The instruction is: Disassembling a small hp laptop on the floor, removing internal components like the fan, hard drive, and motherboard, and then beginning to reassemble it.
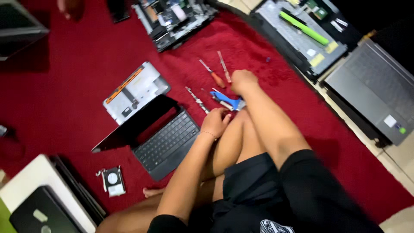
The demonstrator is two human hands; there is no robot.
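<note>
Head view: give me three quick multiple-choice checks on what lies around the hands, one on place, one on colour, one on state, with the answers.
1. Where does the open laptop lie?
A. on the red carpet, beside the left hand
B. on a wooden desk
C. on the person's lap

2. What colour is the handle of the screwdriver near the right hand?
A. green
B. orange
C. white

3. How does the laptop's lid stand?
A. shut flat
B. taken off
C. raised, keyboard showing

Answers:
1 A, the red pile shows all round its base and the left hand rests just by its right corner.
2 B, the grip is orange below a bare metal shaft.
3 C, the dark screen leans up and back over the rows of keys.
</note>
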